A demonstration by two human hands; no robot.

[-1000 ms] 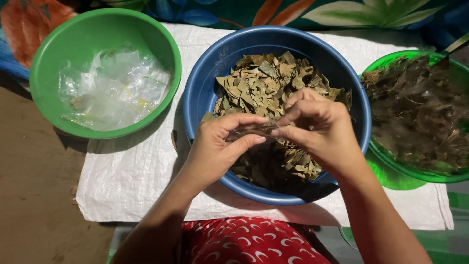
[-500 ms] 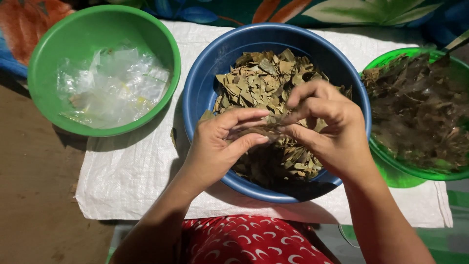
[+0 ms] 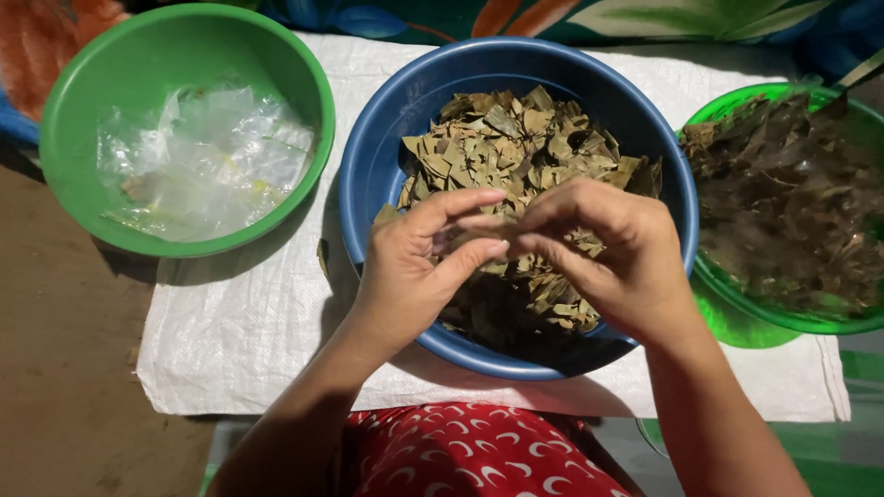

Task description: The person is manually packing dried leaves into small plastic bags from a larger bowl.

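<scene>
Leaves (image 3: 516, 152), dry and olive-brown, fill the blue bowl (image 3: 368, 184) at the centre of the frame, and both hands meet just above that heap.

At the upper left a green bowl (image 3: 74, 110) holds crumpled clear plastic bags (image 3: 207, 161). It stands on a white woven sack (image 3: 239, 340) spread flat under all the bowls; bare brown ground (image 3: 55, 368) shows at the lower left.

Right of that, the left hand (image 3: 410, 271) is pinched, thumb and forefinger closed on a leaf piece (image 3: 479, 235) held over the blue bowl. Its fingertips touch those of the right hand (image 3: 612, 248), which is curled and grips the same piece from the other side. How much of the piece each hand holds cannot be told, since the fingers cover it.

At the right edge a second green bowl (image 3: 737, 304), translucent, holds darker brown leaves (image 3: 792, 202), well apart from the hands.

Red patterned cloth (image 3: 470, 456) lies at the bottom centre, between the forearms.
</scene>
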